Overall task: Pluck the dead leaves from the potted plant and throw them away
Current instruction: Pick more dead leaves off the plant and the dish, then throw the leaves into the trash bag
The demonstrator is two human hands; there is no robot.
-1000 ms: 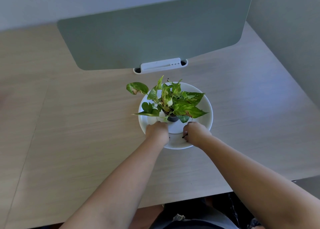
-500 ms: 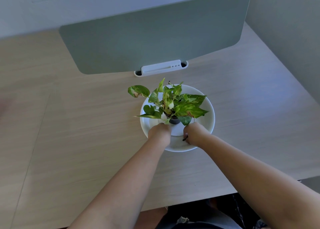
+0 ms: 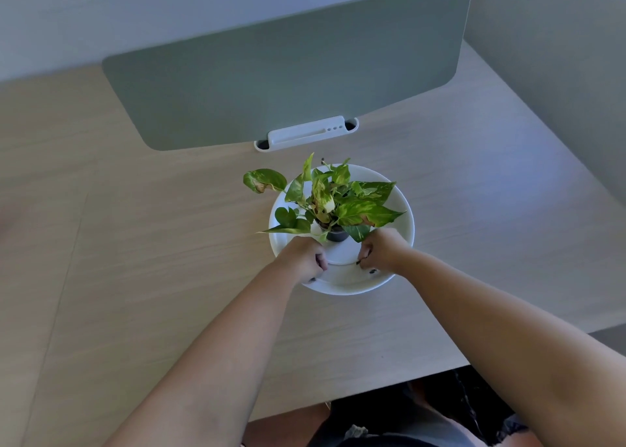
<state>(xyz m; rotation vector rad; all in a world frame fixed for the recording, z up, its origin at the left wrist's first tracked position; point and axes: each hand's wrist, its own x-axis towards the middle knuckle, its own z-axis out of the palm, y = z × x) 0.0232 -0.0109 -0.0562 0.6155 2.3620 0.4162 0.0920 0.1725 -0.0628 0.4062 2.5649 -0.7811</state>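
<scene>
A small potted plant (image 3: 333, 202) with green and yellow mottled leaves stands in a wide white round planter (image 3: 401, 209) on the desk. One leaf with a brown, dried patch (image 3: 259, 185) hangs out past the planter's left rim. Another leaf shows a brown edge (image 3: 367, 222) on the right. My left hand (image 3: 301, 258) and my right hand (image 3: 384, 251) sit on the planter's near side, one on each side of the small dark inner pot (image 3: 337, 236). Both have their fingers curled on the white inner disc. What the fingertips hold is hidden.
A grey-green desk divider panel (image 3: 288, 70) stands behind the planter in a white clamp (image 3: 306, 134). The light wooden desk (image 3: 135, 260) stretches wide to the left and right. A grey partition wall (image 3: 559, 74) borders the right side. The desk's near edge is by my lap.
Both hands stay on the planter's near side and have drawn slightly apart. The view has shifted a little; the plant has not visibly moved.
</scene>
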